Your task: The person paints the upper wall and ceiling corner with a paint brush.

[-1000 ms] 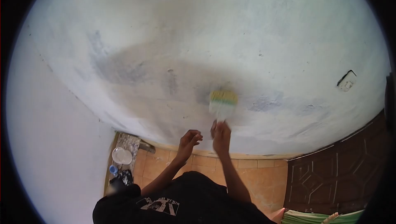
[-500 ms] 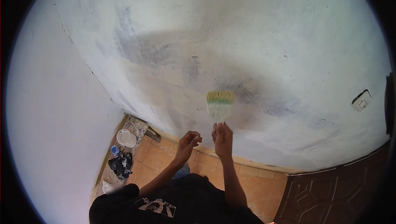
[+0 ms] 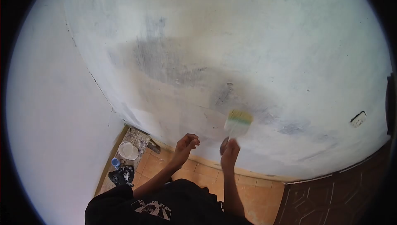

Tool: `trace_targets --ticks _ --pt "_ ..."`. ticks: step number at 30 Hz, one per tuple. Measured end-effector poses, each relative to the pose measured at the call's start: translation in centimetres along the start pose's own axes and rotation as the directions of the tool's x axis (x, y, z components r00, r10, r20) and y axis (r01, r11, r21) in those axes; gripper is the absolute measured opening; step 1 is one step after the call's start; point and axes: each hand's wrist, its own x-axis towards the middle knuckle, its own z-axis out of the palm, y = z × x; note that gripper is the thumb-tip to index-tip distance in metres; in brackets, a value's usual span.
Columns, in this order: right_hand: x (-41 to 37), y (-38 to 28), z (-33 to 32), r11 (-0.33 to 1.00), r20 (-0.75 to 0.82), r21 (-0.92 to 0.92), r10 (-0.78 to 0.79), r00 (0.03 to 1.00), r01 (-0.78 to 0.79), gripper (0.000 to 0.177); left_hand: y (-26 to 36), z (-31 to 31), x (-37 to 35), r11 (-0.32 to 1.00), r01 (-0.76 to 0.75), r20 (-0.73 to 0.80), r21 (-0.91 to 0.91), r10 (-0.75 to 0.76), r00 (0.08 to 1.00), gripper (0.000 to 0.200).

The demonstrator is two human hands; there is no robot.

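My right hand point(image 3: 230, 154) is wrapped round the handle of a wide paintbrush point(image 3: 238, 123) with yellow and green bristles and a pale body. Its bristles point up, leaning a little to the right, and overlap the patchy wall point(image 3: 198, 119) in this view. Slight blur softens the brush. To the left of it, my left hand point(image 3: 187, 143) is raised with its fingers curled in toward the thumb, and nothing shows between them. Grey smudged patches point(image 3: 165, 61) mark the wall above both hands.
At lower left a paint-spattered bench point(image 3: 142, 138) holds white round lids or tubs point(image 3: 128, 150), a blue cup point(image 3: 115, 163) and a crumpled black plastic bag point(image 3: 122, 176). A wall switch point(image 3: 358, 120) is at right, above a dark panelled door point(image 3: 326, 200). Orange tiles point(image 3: 256, 196) cover the floor.
My right hand and the brush have moved right and down in view, and the brush leans more to the right. The wall marks have shifted as the camera turned. My left hand stays curled.
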Motion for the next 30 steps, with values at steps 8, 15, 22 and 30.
trace_targets --ticks 8,15,22,30 --pt "1.6 7.7 3.6 0.989 -0.062 -0.147 0.019 0.998 -0.028 0.050 0.7 -5.6 0.8 0.998 0.061 0.047 -0.001 -0.061 0.997 0.021" --pt "0.7 0.5 8.4 0.999 0.010 0.023 0.030 1.000 -0.030 0.051 1.6 -8.3 1.6 0.997 0.075 0.112 0.036 -0.078 0.991 0.017" --pt "1.5 5.7 10.1 0.993 -0.040 0.044 0.114 0.993 -0.112 0.046 2.0 -10.5 1.8 0.998 0.063 0.081 -0.004 -0.063 0.995 0.021" --pt "0.8 -1.4 12.1 0.998 -0.033 0.066 0.001 0.999 0.001 0.045 0.9 -13.2 0.4 0.992 0.123 0.089 0.021 -0.125 0.988 0.019"
